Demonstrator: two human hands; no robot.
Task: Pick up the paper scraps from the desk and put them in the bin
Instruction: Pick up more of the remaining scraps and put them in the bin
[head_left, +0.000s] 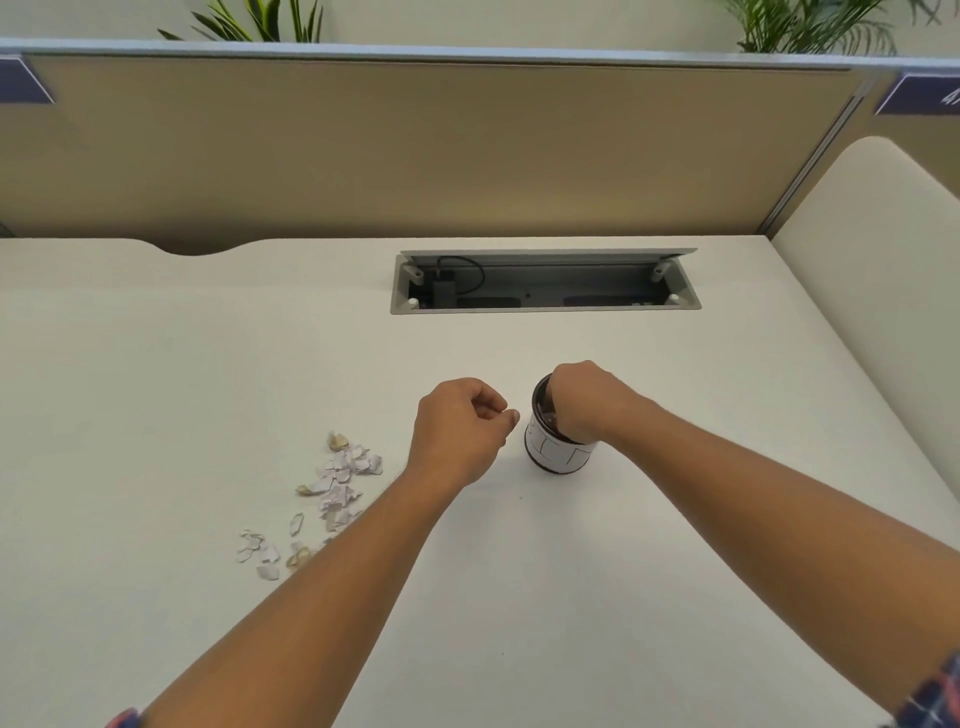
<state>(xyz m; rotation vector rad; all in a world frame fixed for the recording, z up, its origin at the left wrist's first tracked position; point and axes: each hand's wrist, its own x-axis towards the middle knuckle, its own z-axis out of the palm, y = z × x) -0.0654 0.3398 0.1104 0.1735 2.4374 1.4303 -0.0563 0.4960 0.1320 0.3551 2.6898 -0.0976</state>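
A small round bin (558, 454), dark with a white paper label, stands on the white desk (623, 597) near the middle. My right hand (584, 402) reaches down into its mouth, fingers curled and hidden inside; whether it holds scraps is unclear. My left hand (460, 428) hovers just left of the bin, fingers loosely curled, thumb and forefinger pinched, nothing visible in them. A scatter of several torn pale paper scraps (340, 480) lies on the desk to the left of my left forearm, with a smaller cluster of scraps (265, 553) nearer the front.
An open cable tray (545, 306) is sunk into the desk behind the bin. A tan partition (415, 150) closes the back, and a cream side panel (878, 270) rises at the right. Plants show above the partition.
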